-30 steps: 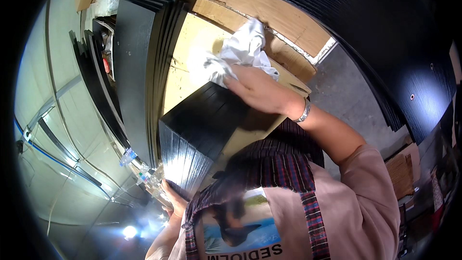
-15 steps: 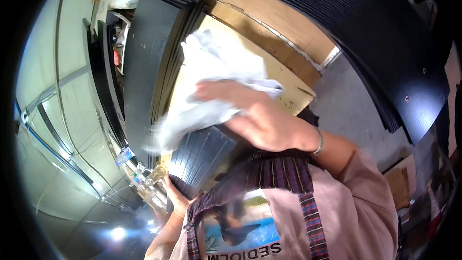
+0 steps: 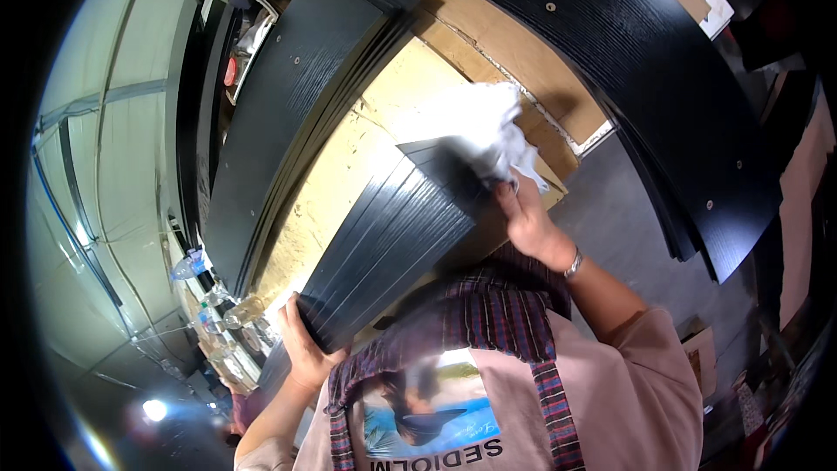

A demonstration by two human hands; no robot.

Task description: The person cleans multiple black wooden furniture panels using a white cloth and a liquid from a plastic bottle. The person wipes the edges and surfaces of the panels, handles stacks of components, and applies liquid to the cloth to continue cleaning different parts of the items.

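A black grooved panel (image 3: 375, 249) lies slantwise in front of me over a pale yellow board (image 3: 318, 170). At its lower left end my left hand (image 3: 307, 353) grips the edge, fingers bent round it. My right hand (image 3: 536, 228) is closed on a bunched white cloth (image 3: 497, 122) at the panel's far right end. The cloth covers part of that end and spreads onto the yellow board. Whether the right fingers also grip the panel through the cloth, I cannot tell.
Left of the yellow board stands a stack of black boards (image 3: 292, 78). Another black stack (image 3: 645, 96) with small holes curves along the upper right. Clear bottles (image 3: 244, 312) stand at the lower left. Brown cardboard (image 3: 558, 61) lies behind; grey floor (image 3: 623, 201) shows at right.
My right hand has moved right with the cloth, from over the panel's middle to its far end. More of the grooved face shows. My left hand stays at the lower end.
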